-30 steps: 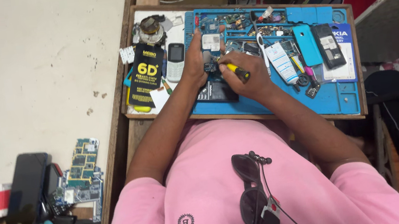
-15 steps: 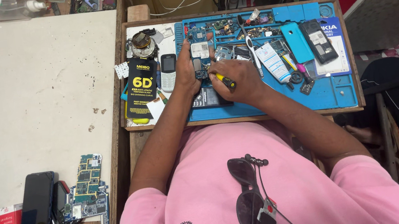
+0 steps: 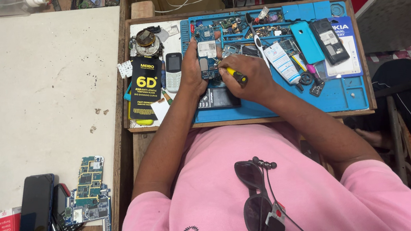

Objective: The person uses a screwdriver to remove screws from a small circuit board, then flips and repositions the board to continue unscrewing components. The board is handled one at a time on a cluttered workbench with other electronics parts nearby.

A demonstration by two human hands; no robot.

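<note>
Black flat package with yellow print at tray's left end. White-and-blue card package at right end under black phone. Red-and-white box bottom left. Small dark keypad-phone screen beside black package.

Both my forearms reached forward and angled inward, so my hands met close together in front of my chest. My left hand lay palm-down, fingers curled and pressing downward, thumb toward the right. My right hand sat just beside it, wrist bent inward, fingers pinched closed in a pen-like grip, knuckles up.
</note>
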